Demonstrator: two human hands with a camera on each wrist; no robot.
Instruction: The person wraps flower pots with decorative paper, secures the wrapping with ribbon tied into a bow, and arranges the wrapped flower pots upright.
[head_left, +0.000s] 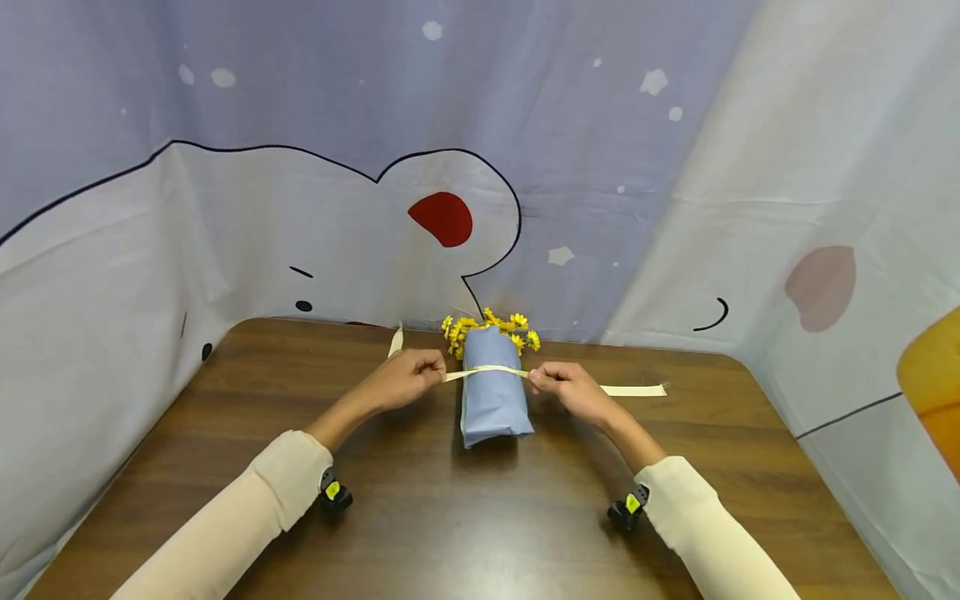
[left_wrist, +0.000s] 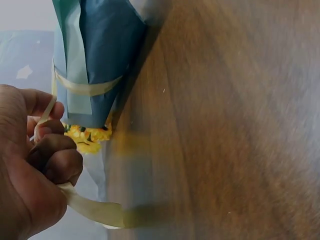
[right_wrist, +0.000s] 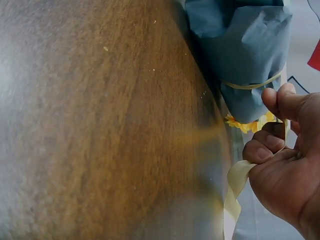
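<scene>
A bouquet of small yellow flowers [head_left: 518,321], wrapped in blue paper [head_left: 492,408], lies in the middle of the table with its blooms toward the back. Around the wrap runs a cream ribbon [head_left: 491,367], stretched out to both sides. My left hand [head_left: 401,377] grips the ribbon left of the bouquet, its loose tail [left_wrist: 97,210] hanging from the curled fingers. On the right, my right hand [head_left: 572,388] pinches the other side of the ribbon, and a tail [right_wrist: 232,200] trails from it. In the head view the ribbon meets over the wrap's top; any knot there is too small to tell.
The brown wooden table [head_left: 480,517] has rounded back corners. Behind it hangs a printed cloth [head_left: 315,225] that also encloses both sides. The ribbon's right end [head_left: 636,390] lies over the table, and its left end [head_left: 396,342] sticks up near the back edge.
</scene>
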